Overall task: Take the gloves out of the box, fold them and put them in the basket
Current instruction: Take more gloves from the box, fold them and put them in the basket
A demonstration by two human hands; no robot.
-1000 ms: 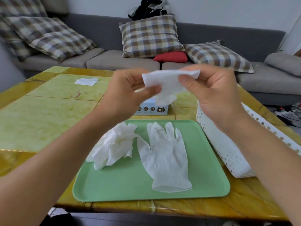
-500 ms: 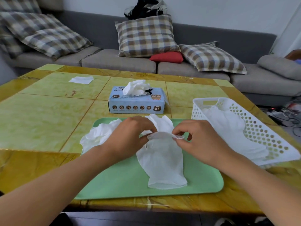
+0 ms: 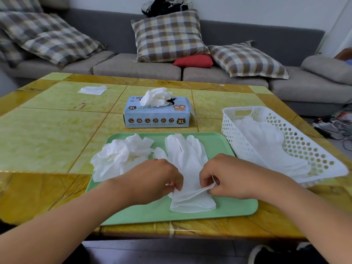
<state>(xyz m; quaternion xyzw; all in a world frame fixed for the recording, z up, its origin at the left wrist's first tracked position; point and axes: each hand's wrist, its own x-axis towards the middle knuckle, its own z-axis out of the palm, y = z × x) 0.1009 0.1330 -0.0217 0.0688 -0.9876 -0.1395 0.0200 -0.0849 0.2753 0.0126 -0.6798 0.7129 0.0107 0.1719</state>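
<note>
A white glove [image 3: 187,164] lay flat on the green tray [image 3: 236,210], fingers pointing far and cuff toward the near edge. Both hands worked at that cuff end: the left hand [image 3: 152,180] had its fingertips pressed together on the left side of the cuff, and the right hand [image 3: 228,176] pinched a thin strip of the same material between thumb and fingers, lifting it slightly off the tray. Whether that strip was the cuff's upper layer or a second piece could not be told. Just left of the flat glove, also on the tray, sat a crumpled heap of gloves [image 3: 122,155], not yet straightened. Beyond the tray stood the blue box [image 3: 157,116], marked XL, with more white gloves bunched out of its top opening. To the right, touching the tray's far right corner, was the white perforated basket [image 3: 304,147], already holding some white gloves. Judged from this, the task was partly done: some gloves were in the basket, one was being folded, a heap waited, and the box was not empty. A scrap of white paper [image 3: 92,90] lay on the far left of the yellow-green table [image 3: 47,134].
</note>
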